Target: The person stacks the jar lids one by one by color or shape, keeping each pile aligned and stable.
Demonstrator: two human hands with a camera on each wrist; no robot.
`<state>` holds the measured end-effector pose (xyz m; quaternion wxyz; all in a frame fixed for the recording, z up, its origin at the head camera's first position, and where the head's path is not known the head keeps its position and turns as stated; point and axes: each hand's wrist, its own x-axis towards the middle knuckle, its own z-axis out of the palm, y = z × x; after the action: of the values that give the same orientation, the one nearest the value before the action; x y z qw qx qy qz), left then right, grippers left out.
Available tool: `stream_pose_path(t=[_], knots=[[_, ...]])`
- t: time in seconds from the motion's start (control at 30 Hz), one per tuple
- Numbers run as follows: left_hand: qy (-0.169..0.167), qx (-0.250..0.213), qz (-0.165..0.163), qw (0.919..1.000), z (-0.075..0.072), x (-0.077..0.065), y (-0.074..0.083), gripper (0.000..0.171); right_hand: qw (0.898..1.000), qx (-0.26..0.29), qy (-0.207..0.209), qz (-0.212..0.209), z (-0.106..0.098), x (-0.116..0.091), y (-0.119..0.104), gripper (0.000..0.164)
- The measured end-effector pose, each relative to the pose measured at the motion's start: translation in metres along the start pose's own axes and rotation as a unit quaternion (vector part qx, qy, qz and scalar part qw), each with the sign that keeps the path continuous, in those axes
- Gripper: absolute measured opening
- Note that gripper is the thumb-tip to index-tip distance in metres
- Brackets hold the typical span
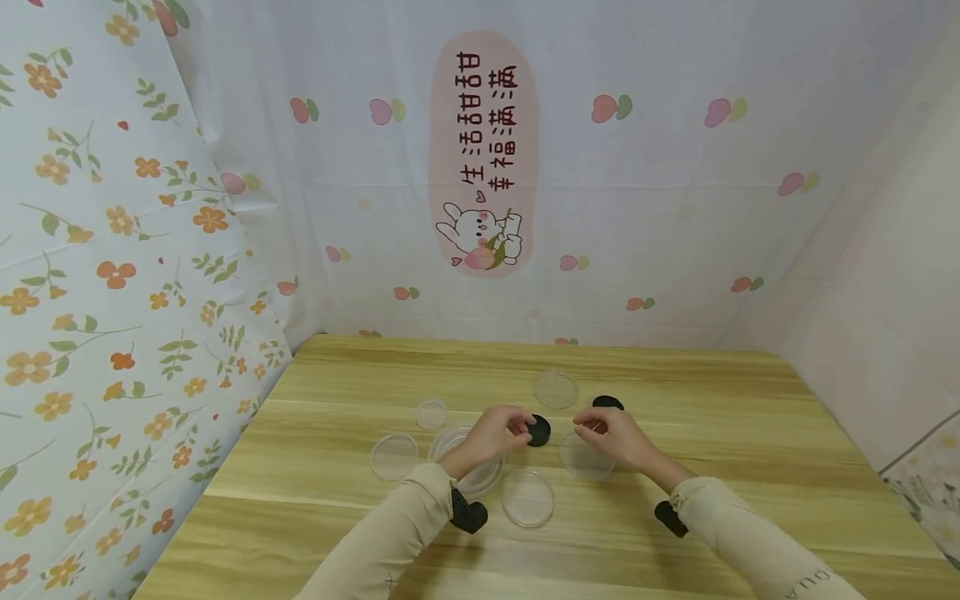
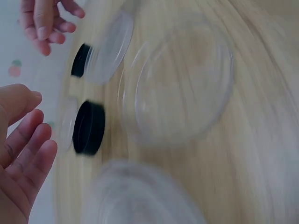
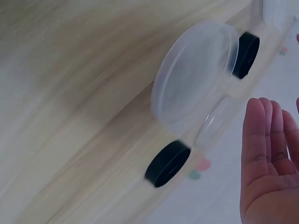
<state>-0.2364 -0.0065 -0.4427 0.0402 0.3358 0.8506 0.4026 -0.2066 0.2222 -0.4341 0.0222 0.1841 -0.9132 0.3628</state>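
Observation:
My left hand hovers beside a round black cap on the table, fingers loosely spread and holding nothing. In the left wrist view this cap stands just beyond the fingertips. My right hand is held over a clear round disc, near a second black cap partly hidden behind it. Its palm faces up in the right wrist view, where the fingers are straight and the hand is bare. A deeper clear round container lies below my left wrist, partly covered by it.
Another clear disc lies between the forearms. More clear discs lie at the left, a smaller disc behind, and a disc toward the back. A printed cloth hangs behind the wooden table.

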Motion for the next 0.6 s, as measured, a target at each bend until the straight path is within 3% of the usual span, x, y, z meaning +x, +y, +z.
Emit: stream_pose_path(t=[0.2,0.6], knots=[[-0.023,-0.022,-0.022,0.9993,0.019,0.013,0.009,0.02,0.999,0.016,0.02,0.038,-0.01,-0.011,0.014,0.02],[-0.038,-0.023,-0.068,0.9967,0.04,0.025,0.02,0.024,0.998,0.007,0.04,0.043,-0.011,-0.023,0.044,0.019]])
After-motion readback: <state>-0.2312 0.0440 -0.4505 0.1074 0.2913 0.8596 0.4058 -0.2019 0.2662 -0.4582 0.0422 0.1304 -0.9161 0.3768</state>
